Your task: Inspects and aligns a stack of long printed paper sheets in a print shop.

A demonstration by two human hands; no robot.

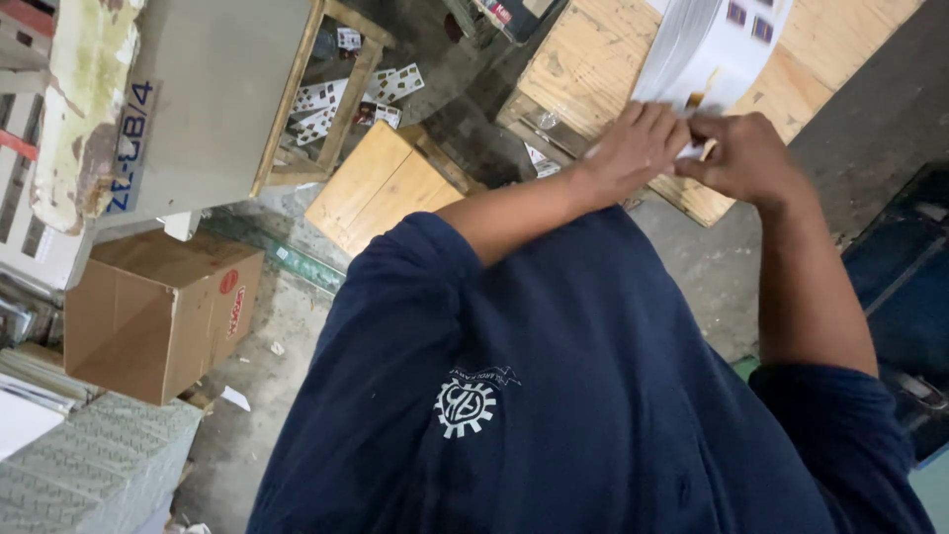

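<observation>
Printed sheets (707, 44), a white stack with small dark pictures on the top face, lie on a pale wooden pallet (583, 64) at the upper right of the head view, the stack's near corner overhanging toward me. Both of my hands meet at that corner. My left hand (638, 148) lies flat over the edge of the stack, fingers close together and curled down onto the paper. My right hand (746, 158) sits just beside it, touching it, fingers narrowed to a pinch on what looks like a few sheets at the corner; the fingertips themselves are hidden behind the knuckles, so I cannot tell how many sheets they hold.

I judge the step in hand to be squaring or separating sheets at the corner of the stack. By my reading, the next move calls for a steady press from the left hand while the right lifts or fans the pinched edge without creasing it.

My dark blue shirt (593, 396) fills the lower middle of the view. Around the work stand a low wooden stool (381, 183), a brown cardboard box (158, 311) on the concrete floor (722, 267), a wooden frame (331, 99) with scattered printed cards, and a grey patterned stack (89, 470) at lower left.
</observation>
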